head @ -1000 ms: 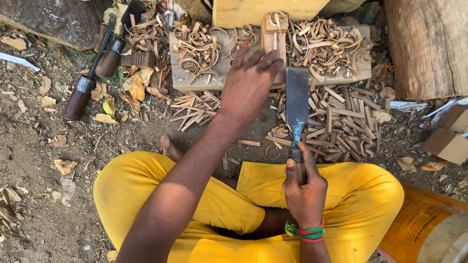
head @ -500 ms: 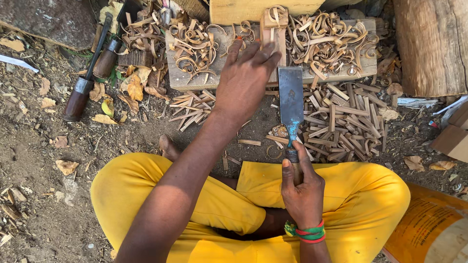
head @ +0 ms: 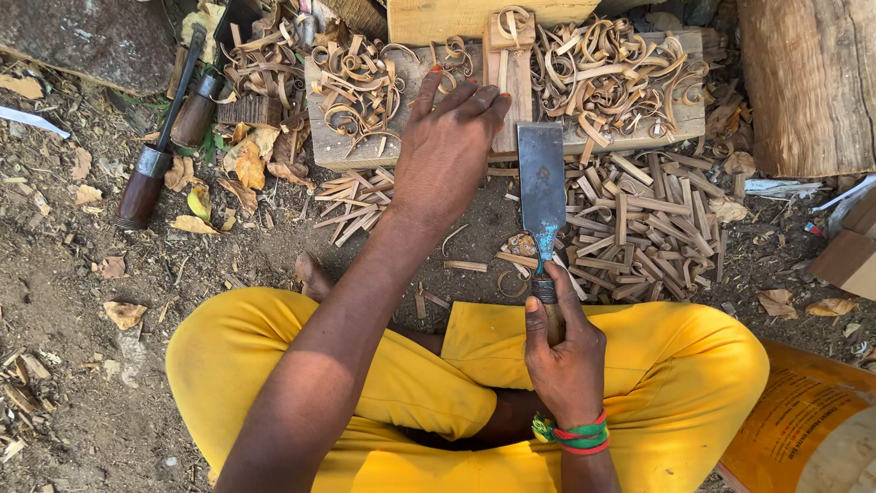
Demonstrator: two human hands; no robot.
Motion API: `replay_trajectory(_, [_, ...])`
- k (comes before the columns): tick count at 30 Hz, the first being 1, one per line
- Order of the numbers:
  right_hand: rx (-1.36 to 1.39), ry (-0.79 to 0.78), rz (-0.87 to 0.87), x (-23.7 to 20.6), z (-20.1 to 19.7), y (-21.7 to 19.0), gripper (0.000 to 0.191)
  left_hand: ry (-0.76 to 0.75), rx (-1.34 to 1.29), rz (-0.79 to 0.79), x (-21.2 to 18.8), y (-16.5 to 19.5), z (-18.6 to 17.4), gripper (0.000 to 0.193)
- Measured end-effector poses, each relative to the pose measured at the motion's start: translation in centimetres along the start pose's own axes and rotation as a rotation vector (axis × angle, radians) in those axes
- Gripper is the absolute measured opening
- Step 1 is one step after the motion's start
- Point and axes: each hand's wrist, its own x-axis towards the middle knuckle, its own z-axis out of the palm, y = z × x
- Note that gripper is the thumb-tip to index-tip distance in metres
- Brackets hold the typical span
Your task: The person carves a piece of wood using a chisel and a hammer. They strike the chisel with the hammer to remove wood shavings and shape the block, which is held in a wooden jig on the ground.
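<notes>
Risk lay with the left hand (head: 447, 151): its spread fingers (head: 479, 99) pressed flat on the wooden block (head: 509, 82) just beside the broad chisel (head: 542, 183), whose edge could slip sideways into them. The right hand (head: 566, 356) was clamped around the chisel's handle, blade pointing at the plank (head: 675, 123).
</notes>
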Motion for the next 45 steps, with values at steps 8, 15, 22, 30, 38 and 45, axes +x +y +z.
replay_trajectory(8, [-0.049, -0.046, 0.202, 0.0, -0.1, -0.5, 0.05, 0.014, -0.082, -0.064, 0.2, -0.1, -0.4, 0.035])
replay_trajectory(15, [-0.088, 0.028, 0.078, -0.3, -0.3, -1.1, 0.047, 0.03, -0.078, -0.079, 0.0, 0.0, -0.8, 0.047])
replay_trajectory(22, [-0.179, 0.032, 0.022, -0.6, -0.4, -1.9, 0.046, 0.014, -0.032, -0.09, 0.2, 0.4, -0.6, 0.05])
replay_trajectory(30, [-0.157, 0.019, -0.052, -0.6, -0.2, -2.7, 0.045, 0.064, -0.092, -0.087, 0.0, 0.7, -0.9, 0.046])
replay_trajectory(38, [-0.14, -0.008, -0.006, -0.5, -0.1, -3.3, 0.047, 0.098, -0.087, -0.102, -0.1, 1.0, 0.0, 0.047])
replay_trajectory(45, [-0.141, -0.04, 0.052, -0.6, -0.2, -3.5, 0.047, 0.109, -0.087, -0.105, 0.0, 1.0, 0.2, 0.045])
